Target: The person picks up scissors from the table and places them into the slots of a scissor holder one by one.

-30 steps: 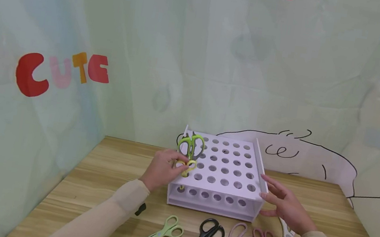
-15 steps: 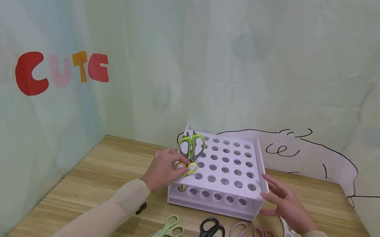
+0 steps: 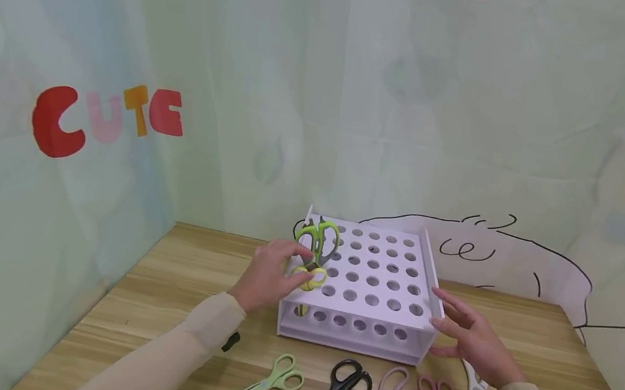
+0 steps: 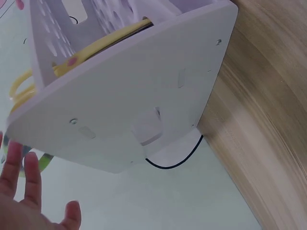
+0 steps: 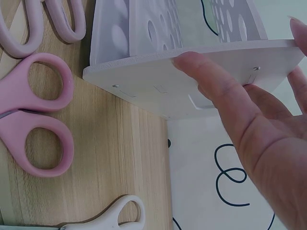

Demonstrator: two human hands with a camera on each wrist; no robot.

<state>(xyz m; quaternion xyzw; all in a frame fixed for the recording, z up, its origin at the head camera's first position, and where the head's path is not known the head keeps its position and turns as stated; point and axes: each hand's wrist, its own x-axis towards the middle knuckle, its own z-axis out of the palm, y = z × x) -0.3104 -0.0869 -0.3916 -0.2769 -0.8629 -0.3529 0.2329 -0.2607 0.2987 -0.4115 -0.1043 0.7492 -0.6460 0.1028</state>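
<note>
Where it pinched yellow scissors (image 4: 96, 46), left hand (image 3: 269, 276) spreads; splayed right hand (image 3: 472, 337) touches rack (image 3: 356, 309).

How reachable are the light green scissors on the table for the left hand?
Probably yes: the light green scissors lie uncovered in front of the rack, and the left hand, by the yellow scissors, looks free.

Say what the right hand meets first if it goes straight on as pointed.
First, the right side panel of the white rack; the right hand appears to touch it now, though depth leaves the exact contact unclear.
</note>
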